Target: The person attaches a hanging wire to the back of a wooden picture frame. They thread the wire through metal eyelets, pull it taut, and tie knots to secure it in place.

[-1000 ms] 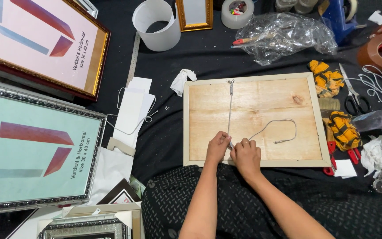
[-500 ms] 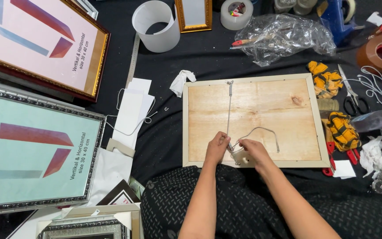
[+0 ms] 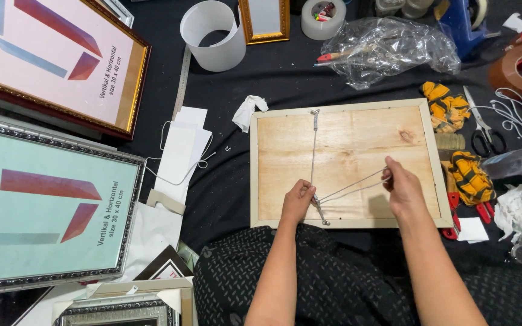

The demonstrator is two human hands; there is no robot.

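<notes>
Silver-framed print point(image 3: 49, 205) lies far left, well apart from the work. On the plywood frame back point(image 3: 345, 163), the left hand point(image 3: 298, 201) pinches the hanging cord point(image 3: 314, 151) near the bottom-edge fastener. The right hand point(image 3: 401, 190) grips the cord's doubled loop, drawn taut rightward. Judged step: tying off; next needs steady tension, a snug knot
</notes>
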